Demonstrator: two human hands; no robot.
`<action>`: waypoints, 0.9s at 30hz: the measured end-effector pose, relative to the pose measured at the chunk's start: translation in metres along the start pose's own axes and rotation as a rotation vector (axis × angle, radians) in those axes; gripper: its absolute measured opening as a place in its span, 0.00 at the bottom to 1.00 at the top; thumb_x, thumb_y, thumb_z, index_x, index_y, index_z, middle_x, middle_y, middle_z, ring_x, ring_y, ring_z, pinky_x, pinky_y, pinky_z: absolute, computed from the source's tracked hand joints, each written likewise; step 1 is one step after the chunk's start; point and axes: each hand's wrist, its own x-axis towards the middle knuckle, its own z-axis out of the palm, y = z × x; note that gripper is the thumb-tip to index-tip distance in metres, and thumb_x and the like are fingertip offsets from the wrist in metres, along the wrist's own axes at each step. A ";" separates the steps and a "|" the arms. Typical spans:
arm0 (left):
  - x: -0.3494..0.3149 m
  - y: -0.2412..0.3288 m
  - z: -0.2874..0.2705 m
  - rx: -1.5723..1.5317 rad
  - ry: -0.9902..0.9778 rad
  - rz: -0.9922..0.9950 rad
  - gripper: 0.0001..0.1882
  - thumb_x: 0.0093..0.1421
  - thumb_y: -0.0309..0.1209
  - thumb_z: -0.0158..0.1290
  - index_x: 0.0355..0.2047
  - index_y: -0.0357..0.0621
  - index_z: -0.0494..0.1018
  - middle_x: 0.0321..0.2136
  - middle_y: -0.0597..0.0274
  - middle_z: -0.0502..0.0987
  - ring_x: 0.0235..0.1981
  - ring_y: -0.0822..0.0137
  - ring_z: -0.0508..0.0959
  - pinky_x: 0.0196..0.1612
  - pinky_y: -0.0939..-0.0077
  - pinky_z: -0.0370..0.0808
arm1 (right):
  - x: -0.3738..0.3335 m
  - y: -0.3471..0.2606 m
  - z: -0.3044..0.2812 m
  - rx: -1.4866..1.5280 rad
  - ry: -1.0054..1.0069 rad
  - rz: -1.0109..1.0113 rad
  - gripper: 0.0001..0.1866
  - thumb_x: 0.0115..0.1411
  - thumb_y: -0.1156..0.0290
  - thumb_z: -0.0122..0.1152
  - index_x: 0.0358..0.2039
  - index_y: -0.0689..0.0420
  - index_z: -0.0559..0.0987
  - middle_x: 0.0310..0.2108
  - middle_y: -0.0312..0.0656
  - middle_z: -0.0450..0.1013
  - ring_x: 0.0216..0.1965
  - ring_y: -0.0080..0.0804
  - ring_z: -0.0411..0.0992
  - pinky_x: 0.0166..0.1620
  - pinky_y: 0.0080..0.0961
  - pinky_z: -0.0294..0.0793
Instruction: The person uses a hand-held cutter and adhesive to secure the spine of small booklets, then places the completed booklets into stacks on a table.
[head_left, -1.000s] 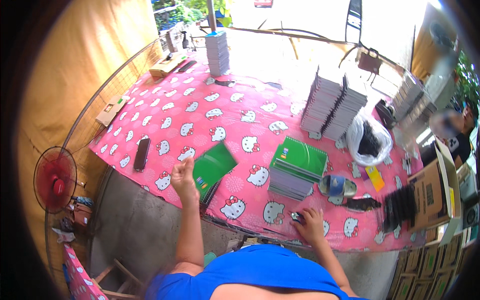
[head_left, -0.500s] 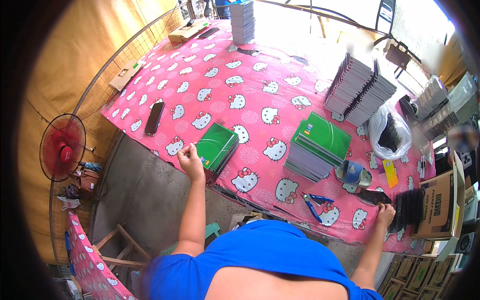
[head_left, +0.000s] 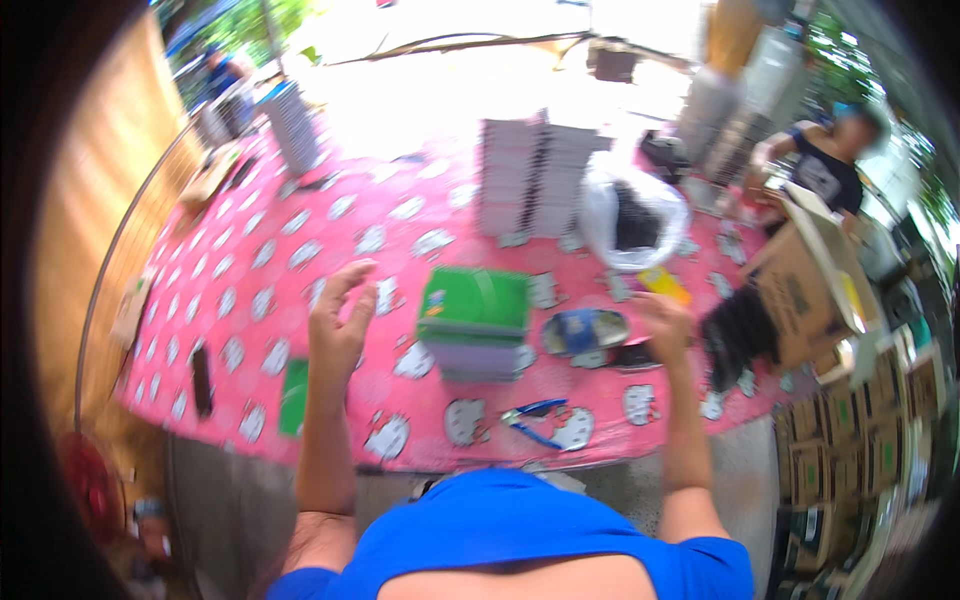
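My left hand [head_left: 342,310] is raised over the pink table with thumb and fingers apart and nothing in it. Beneath its forearm lies a small pile of green notebooks [head_left: 293,398], partly covered. Between my hands stands a taller stack of green-covered notebooks [head_left: 472,300]. My right hand [head_left: 664,325] hovers by a flat black piece [head_left: 632,357] and a yellow card [head_left: 664,284]; motion smears its fingers. A blue-and-grey slipper [head_left: 583,332] sits just left of it. To its right are black spiral binding coils [head_left: 738,335] beside an open cardboard box [head_left: 805,290].
Blue-handled pliers [head_left: 538,424] lie near the front edge. Tall notebook stacks [head_left: 528,180] and a white plastic bag [head_left: 600,215] with black contents stand farther back. A phone [head_left: 202,382] lies at left. Another person [head_left: 825,165] is at far right; boxes [head_left: 840,440] are piled below.
My view has swung right. My left hand has left the small green notebook pile and opened; my right hand has moved away from the coils and the black piece.
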 end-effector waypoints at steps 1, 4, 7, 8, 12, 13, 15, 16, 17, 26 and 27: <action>0.017 0.007 0.021 0.001 -0.196 0.075 0.17 0.60 0.31 0.54 0.48 0.40 0.72 0.46 0.52 0.75 0.47 0.62 0.74 0.52 0.69 0.68 | 0.012 -0.038 0.018 0.110 -0.094 -0.036 0.10 0.54 0.70 0.57 0.34 0.59 0.81 0.31 0.48 0.77 0.35 0.42 0.74 0.42 0.36 0.71; 0.062 0.005 0.091 0.185 -0.526 0.098 0.15 0.58 0.32 0.55 0.44 0.40 0.76 0.39 0.50 0.78 0.39 0.60 0.78 0.45 0.70 0.72 | 0.027 -0.077 0.066 0.192 0.008 -0.101 0.06 0.51 0.74 0.58 0.31 0.59 0.80 0.31 0.47 0.75 0.35 0.44 0.73 0.41 0.37 0.71; 0.089 0.001 0.118 0.393 -0.870 -0.022 0.14 0.54 0.34 0.58 0.37 0.37 0.78 0.26 0.52 0.79 0.28 0.60 0.79 0.35 0.69 0.74 | 0.027 -0.104 0.057 0.297 -0.046 -0.067 0.07 0.53 0.74 0.60 0.34 0.59 0.80 0.29 0.46 0.74 0.32 0.41 0.73 0.36 0.33 0.71; 0.089 0.001 0.119 0.342 -0.867 -0.044 0.14 0.53 0.35 0.59 0.34 0.37 0.79 0.23 0.54 0.79 0.24 0.62 0.78 0.32 0.69 0.73 | 0.022 -0.106 0.052 0.334 -0.064 -0.046 0.08 0.53 0.74 0.61 0.35 0.59 0.80 0.29 0.45 0.74 0.31 0.40 0.73 0.34 0.31 0.71; 0.087 -0.005 0.119 0.223 -0.823 -0.094 0.12 0.51 0.32 0.61 0.33 0.36 0.79 0.22 0.54 0.78 0.22 0.66 0.77 0.30 0.70 0.73 | 0.024 -0.111 0.043 0.344 -0.126 -0.046 0.09 0.55 0.71 0.63 0.37 0.58 0.80 0.26 0.39 0.74 0.27 0.26 0.72 0.31 0.22 0.69; 0.085 -0.004 0.118 0.202 -0.808 -0.134 0.11 0.51 0.31 0.61 0.33 0.37 0.79 0.22 0.54 0.78 0.22 0.67 0.77 0.30 0.70 0.73 | 0.026 -0.116 0.044 0.387 -0.095 -0.037 0.10 0.54 0.71 0.65 0.36 0.60 0.80 0.25 0.36 0.75 0.26 0.20 0.72 0.29 0.19 0.69; 0.082 0.000 0.112 0.148 -0.705 -0.083 0.09 0.51 0.29 0.60 0.31 0.37 0.79 0.22 0.55 0.78 0.23 0.67 0.77 0.30 0.70 0.73 | 0.031 -0.126 0.044 0.494 -0.137 0.119 0.09 0.54 0.72 0.66 0.35 0.61 0.80 0.25 0.35 0.75 0.26 0.17 0.71 0.29 0.18 0.69; 0.074 0.009 0.104 0.120 -0.612 0.003 0.08 0.50 0.28 0.60 0.31 0.37 0.79 0.22 0.55 0.78 0.23 0.66 0.77 0.30 0.70 0.73 | 0.035 -0.134 0.046 0.554 -0.167 0.192 0.09 0.54 0.73 0.66 0.35 0.62 0.80 0.25 0.35 0.76 0.26 0.15 0.71 0.29 0.17 0.69; 0.068 0.019 0.098 0.096 -0.520 0.091 0.07 0.50 0.27 0.60 0.30 0.38 0.80 0.22 0.55 0.78 0.23 0.65 0.78 0.30 0.69 0.73 | 0.038 -0.141 0.049 0.615 -0.136 0.220 0.08 0.54 0.74 0.67 0.33 0.63 0.79 0.26 0.35 0.76 0.27 0.13 0.71 0.30 0.15 0.71; 0.027 0.048 0.088 0.130 -0.279 0.519 0.07 0.50 0.31 0.60 0.30 0.44 0.78 0.27 0.60 0.80 0.31 0.62 0.77 0.45 0.68 0.65 | 0.042 -0.160 0.040 0.484 -0.205 -0.102 0.13 0.51 0.77 0.65 0.39 0.56 0.82 0.32 0.38 0.76 0.31 0.23 0.73 0.34 0.20 0.72; 0.024 0.046 0.085 0.147 -0.259 0.499 0.07 0.49 0.31 0.61 0.30 0.44 0.79 0.27 0.60 0.80 0.31 0.62 0.77 0.45 0.68 0.66 | 0.040 -0.166 0.040 0.480 -0.222 -0.084 0.13 0.50 0.77 0.65 0.38 0.56 0.83 0.32 0.38 0.76 0.30 0.23 0.73 0.33 0.20 0.72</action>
